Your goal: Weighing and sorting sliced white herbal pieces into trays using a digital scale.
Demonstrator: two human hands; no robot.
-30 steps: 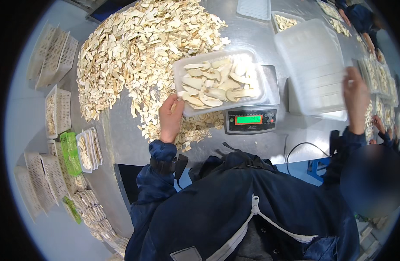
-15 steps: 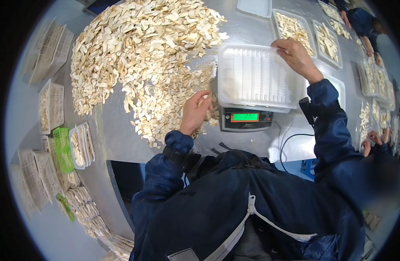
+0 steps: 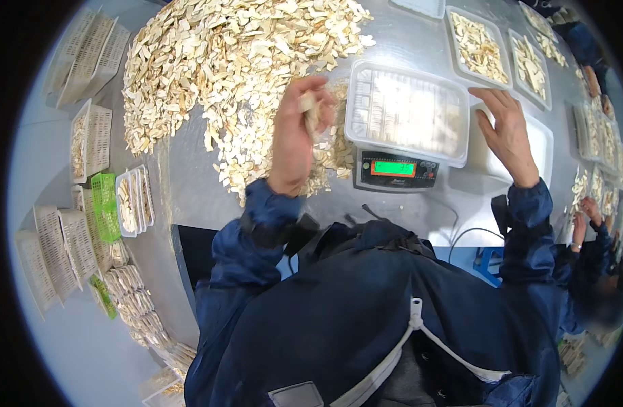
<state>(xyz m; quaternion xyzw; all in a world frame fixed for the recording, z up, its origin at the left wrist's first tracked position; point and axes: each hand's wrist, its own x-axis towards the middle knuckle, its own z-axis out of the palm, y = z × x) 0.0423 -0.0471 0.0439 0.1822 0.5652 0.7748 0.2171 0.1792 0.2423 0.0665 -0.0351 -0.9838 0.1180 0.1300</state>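
Note:
A clear plastic tray [image 3: 407, 117] with a ribbed bottom sits on a small digital scale [image 3: 393, 178] with a lit green display. My left hand [image 3: 294, 139] is curled round a few pale dried slices, over the near right part of the heap of dried slices [image 3: 237, 61], just left of the tray. They look like sliced mushroom or root; which one I cannot tell. My right hand [image 3: 508, 132] is held empty beside the tray's right edge, fingers stretched out and slightly apart. Beneath it lies a white tray [image 3: 543, 152], partly covered by the hand.
Filled trays [image 3: 477, 47] stand at the far right of the metal table, with an empty-looking tray [image 3: 423, 5] behind. Perforated baskets [image 3: 91, 142] and a green basket [image 3: 104, 207] line the left. Other people's hands [image 3: 586, 217] work among trays at the right. A cable [image 3: 471, 230] hangs in front.
My right hand has let go of the clear tray's far right corner and moved right. My left hand has risen and now holds slices. The display reading has changed, and the whole view has shifted slightly.

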